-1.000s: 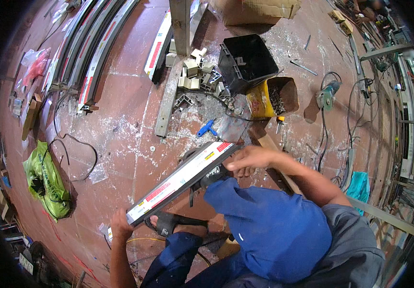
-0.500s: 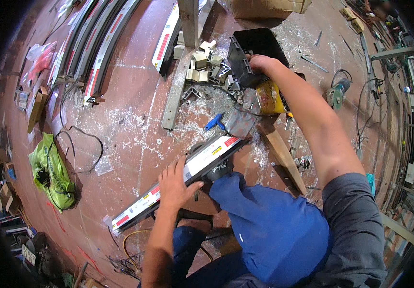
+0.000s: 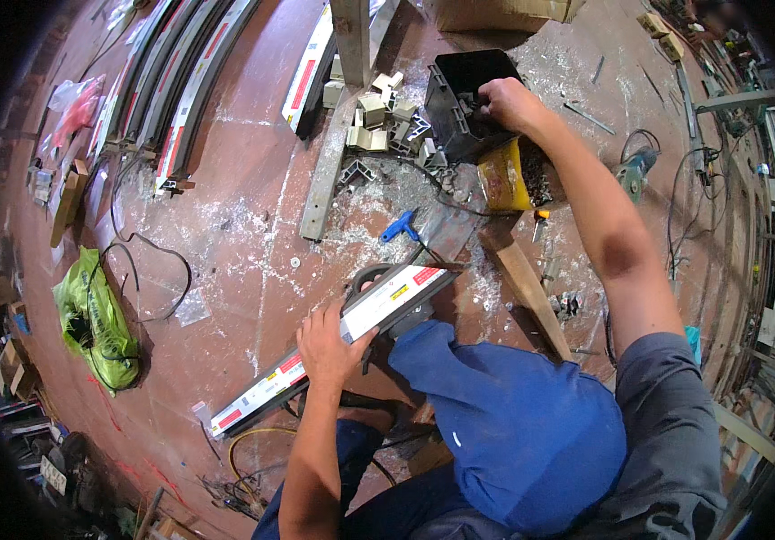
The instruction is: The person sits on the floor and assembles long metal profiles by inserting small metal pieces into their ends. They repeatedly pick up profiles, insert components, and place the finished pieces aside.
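Across my lap lies a long profile bar (image 3: 387,309) with white, red-marked film on its top and dark sides. My left hand (image 3: 326,346) grips it near the middle, thumb on the near edge and fingers over the far one. My right hand (image 3: 506,101) reaches into a black plastic bin (image 3: 448,126) holding small dark pieces. Its fingers are curled together; whatever they hold is hidden. Just in front of the bin stands a cut-open yellow container (image 3: 506,180) with small metal fasteners. A blue-handled hex key (image 3: 398,227) rests on the floor beyond the bar.
Cut profile pieces (image 3: 371,121) are heaped left of the bin. More film-covered bars (image 3: 198,99) lie at the far left. A wooden block (image 3: 524,283) slants beside my knee. An angle grinder (image 3: 632,178) sits to the right, and a green bag (image 3: 95,319) to the left.
My right hand has lifted slightly and shifted right inside the bin, uncovering more of the yellow container. The bar has shifted a little under my left hand, which keeps its hold.
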Action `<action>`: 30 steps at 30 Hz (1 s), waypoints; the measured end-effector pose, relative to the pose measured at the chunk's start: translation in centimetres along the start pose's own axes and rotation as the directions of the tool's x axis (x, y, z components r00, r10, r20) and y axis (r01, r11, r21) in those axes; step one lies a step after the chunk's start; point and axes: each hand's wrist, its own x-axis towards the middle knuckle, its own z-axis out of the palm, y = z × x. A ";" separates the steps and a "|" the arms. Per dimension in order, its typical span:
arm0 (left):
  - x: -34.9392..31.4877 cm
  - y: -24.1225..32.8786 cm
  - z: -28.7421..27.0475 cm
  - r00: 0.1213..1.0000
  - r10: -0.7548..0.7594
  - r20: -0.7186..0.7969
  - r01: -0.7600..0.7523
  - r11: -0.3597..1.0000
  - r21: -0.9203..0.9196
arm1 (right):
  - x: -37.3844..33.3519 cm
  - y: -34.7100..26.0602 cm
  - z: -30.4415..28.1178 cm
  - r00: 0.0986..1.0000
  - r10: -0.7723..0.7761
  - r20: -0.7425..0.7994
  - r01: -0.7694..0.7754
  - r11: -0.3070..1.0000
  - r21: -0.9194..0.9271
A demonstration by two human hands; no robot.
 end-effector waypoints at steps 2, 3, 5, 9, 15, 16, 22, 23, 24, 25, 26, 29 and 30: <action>0.3 0.2 0.2 1.000 0.020 -0.018 -0.019 1.000 0.004 | -1.3 -0.9 -1.5 0.991 0.071 -0.115 -0.067 0.997 0.045; 0.4 0.3 0.2 1.000 0.023 -0.015 -0.023 1.000 0.007 | -1.7 -0.8 -1.9 0.977 0.133 -0.169 -0.120 0.989 0.086; 0.5 0.4 0.3 1.000 0.024 -0.018 -0.024 1.000 0.005 | -2.9 -0.6 -2.3 0.960 0.194 -0.201 -0.142 0.959 0.245; 0.6 0.6 0.4 1.000 0.017 -0.021 -0.017 1.000 -0.007 | -3.8 0.8 -1.5 0.926 0.330 -0.183 -0.135 0.743 0.656; 0.4 0.5 0.4 1.000 0.003 -0.022 -0.003 1.000 0.009 | -4.9 0.1 -1.9 0.894 0.447 -0.011 -0.101 0.225 0.969; 0.5 0.6 0.4 1.000 0.004 -0.022 -0.004 1.000 0.012 | -4.9 0.3 -2.0 0.890 0.456 -0.014 -0.100 0.223 0.970; 0.4 0.5 0.4 1.000 0.005 -0.025 -0.005 1.000 0.006 | -4.9 -0.1 -2.3 0.878 0.479 -0.023 -0.053 0.144 0.988; 0.4 0.5 0.5 1.000 0.006 -0.030 -0.006 1.000 0.004 | -4.9 -0.1 -2.3 0.874 0.486 -0.025 -0.042 0.126 0.991; 0.4 0.4 0.6 0.999 0.008 -0.035 -0.008 1.000 0.003 | -4.8 -0.2 -2.3 0.870 0.492 -0.026 -0.030 0.107 0.994; 0.4 0.4 0.6 0.999 0.009 -0.040 -0.009 1.000 0.001 | -4.9 -0.2 -2.3 0.867 0.498 -0.027 -0.028 0.103 0.994; 0.4 0.4 0.6 0.999 0.008 -0.035 -0.007 1.000 0.003 | -5.0 -0.2 -2.3 0.864 0.503 -0.028 -0.025 0.099 0.995; 0.5 0.4 0.5 1.000 -0.002 -0.016 0.002 1.000 0.014 | -5.1 0.0 -2.3 0.867 0.498 -0.026 -0.031 0.106 0.994; 0.5 0.4 0.5 1.000 -0.009 -0.005 0.009 1.000 0.021 | -5.1 0.1 -2.3 0.869 0.494 -0.024 -0.036 0.112 0.993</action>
